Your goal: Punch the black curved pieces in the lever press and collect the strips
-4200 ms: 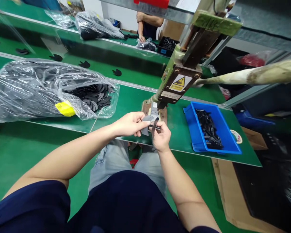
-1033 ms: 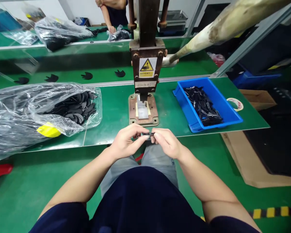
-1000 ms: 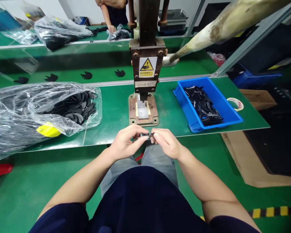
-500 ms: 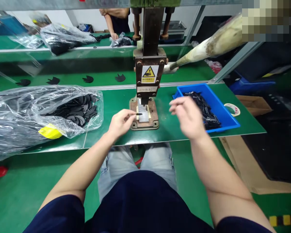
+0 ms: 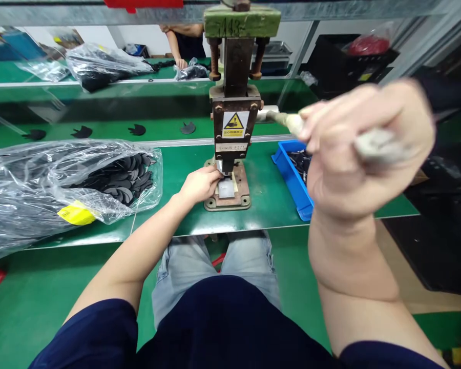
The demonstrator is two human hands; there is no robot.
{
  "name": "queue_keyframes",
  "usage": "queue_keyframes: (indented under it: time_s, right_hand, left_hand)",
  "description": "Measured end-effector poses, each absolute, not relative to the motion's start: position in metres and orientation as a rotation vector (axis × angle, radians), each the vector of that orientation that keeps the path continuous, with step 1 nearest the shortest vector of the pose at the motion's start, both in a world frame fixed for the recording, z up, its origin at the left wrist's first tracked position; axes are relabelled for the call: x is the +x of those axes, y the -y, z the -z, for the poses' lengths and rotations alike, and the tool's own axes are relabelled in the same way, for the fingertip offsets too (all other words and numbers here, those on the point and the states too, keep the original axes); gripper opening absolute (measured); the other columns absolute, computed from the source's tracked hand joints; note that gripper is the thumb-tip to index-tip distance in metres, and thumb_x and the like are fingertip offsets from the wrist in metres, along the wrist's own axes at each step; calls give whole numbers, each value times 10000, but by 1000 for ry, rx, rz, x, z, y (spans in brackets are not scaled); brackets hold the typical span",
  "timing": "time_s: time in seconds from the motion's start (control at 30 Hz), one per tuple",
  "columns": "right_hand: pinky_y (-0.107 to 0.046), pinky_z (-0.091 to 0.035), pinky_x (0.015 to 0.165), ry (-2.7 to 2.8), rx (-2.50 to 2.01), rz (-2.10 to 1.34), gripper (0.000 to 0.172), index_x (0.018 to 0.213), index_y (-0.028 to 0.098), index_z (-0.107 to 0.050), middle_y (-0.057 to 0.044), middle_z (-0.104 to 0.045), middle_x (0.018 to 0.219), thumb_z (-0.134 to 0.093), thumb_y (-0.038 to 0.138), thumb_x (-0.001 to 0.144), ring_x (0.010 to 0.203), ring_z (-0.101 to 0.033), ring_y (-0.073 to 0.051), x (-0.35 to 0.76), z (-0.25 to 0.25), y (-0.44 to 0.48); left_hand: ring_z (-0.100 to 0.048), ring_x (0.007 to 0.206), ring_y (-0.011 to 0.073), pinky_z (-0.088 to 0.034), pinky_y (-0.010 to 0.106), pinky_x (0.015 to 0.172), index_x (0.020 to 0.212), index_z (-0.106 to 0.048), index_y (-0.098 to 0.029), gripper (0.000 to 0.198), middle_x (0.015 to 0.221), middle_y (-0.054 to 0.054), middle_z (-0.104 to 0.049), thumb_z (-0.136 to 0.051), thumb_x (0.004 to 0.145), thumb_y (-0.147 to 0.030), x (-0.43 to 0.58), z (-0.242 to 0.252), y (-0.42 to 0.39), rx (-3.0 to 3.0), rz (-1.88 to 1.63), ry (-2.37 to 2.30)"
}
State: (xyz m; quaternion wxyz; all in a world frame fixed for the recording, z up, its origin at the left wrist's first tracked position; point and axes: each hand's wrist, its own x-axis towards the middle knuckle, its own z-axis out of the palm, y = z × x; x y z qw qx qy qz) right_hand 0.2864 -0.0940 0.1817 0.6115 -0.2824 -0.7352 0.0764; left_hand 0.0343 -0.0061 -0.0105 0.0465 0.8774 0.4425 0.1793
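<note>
Two bare hands at a bench press (image 5: 235, 123), one low, one high.
In the head view, near the middle of the frame, the left hand (image 5: 202, 185) pinches a small black part (image 5: 226, 177) under the press head, at the far end of the pale block (image 5: 226, 189). At right, large and blurred from where I stand, the right hand (image 5: 363, 148) is wrapped round the pale lever (image 5: 288, 121). It partly hides a blue bin (image 5: 293, 175) of black pieces. A clear bag (image 5: 34, 189) of dark curved pieces lies at left; at upper centre, a co-worker's hand (image 5: 181, 64) rests beside another bag (image 5: 192, 70).
</note>
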Motion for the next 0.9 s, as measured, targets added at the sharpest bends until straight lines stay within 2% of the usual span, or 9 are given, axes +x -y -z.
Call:
queue_keyframes:
  time_s: [0.1, 0.2, 0.3, 0.4, 0.53, 0.73, 0.9]
  right_hand:
    - [-473, -637, 972, 1581, -588, -117, 303, 679, 238, -472, 47, -559, 699, -701, 223, 878, 757, -651, -124, 287, -141, 108]
    - [-551, -584, 1094, 1652, -603, -50, 246, 680, 242, -513, 63, -602, 691, -685, 220, 855, 815, -681, -144, 291, -101, 115]
    - [-582, -551, 1124, 1675, -576, -16, 194, 702, 232, -547, 48, -636, 709, -687, 212, 836, 862, -699, -160, 294, -77, 115]
    - [-587, -564, 1085, 1619, -539, 22, 196, 700, 226, -557, 43, -647, 703, -701, 239, 832, 848, -709, -170, 294, -68, 110]
    - [-578, -584, 1028, 1539, -513, 38, 299, 637, 227, -532, 39, -638, 651, -736, 333, 828, 790, -713, -173, 292, -63, 98]
    - [-557, -615, 928, 1430, -451, 108, 454, 556, 227, -446, 36, -576, 529, -739, 466, 807, 657, -684, -169, 289, -55, 86]
    - [-593, -606, 902, 1412, -475, 108, 414, 558, 237, -464, 25, -567, 518, -730, 453, 790, 635, -667, -198, 288, -54, 85]
  left_hand:
    - [-730, 1171, 243, -584, 347, 962, 1236, -791, -252, 337, 1265, 76, -769, -491, 1092, -302, 33, 12, 3, 2667, -581, -1323]
    - [-733, 1160, 242, -586, 348, 958, 1216, -793, -245, 319, 1242, 78, -774, -506, 1087, -298, 33, 13, 2, 2668, -605, -1307]
    - [-728, 1176, 235, -581, 350, 976, 1223, -785, -248, 305, 1269, 76, -768, -516, 1080, -264, 34, 11, 6, 2674, -605, -1296]
    - [-709, 1213, 226, -563, 351, 1028, 1289, -748, -245, 314, 1304, 77, -755, -506, 1090, -270, 27, 9, 12, 2680, -598, -1287]
    - [-691, 1232, 231, -540, 364, 1074, 1304, -727, -234, 315, 1313, 83, -750, -507, 1095, -315, -23, 5, 17, 2623, -505, -1483]
    - [-654, 1243, 345, -512, 460, 1082, 1297, -753, -183, 378, 1298, 154, -752, -611, 1005, -375, -162, -19, 14, 2360, -50, -2160]
    - [-620, 1308, 349, -490, 433, 1111, 1442, -692, -222, 528, 1373, 119, -735, -659, 954, -421, -209, -20, -3, 2256, 247, -2092]
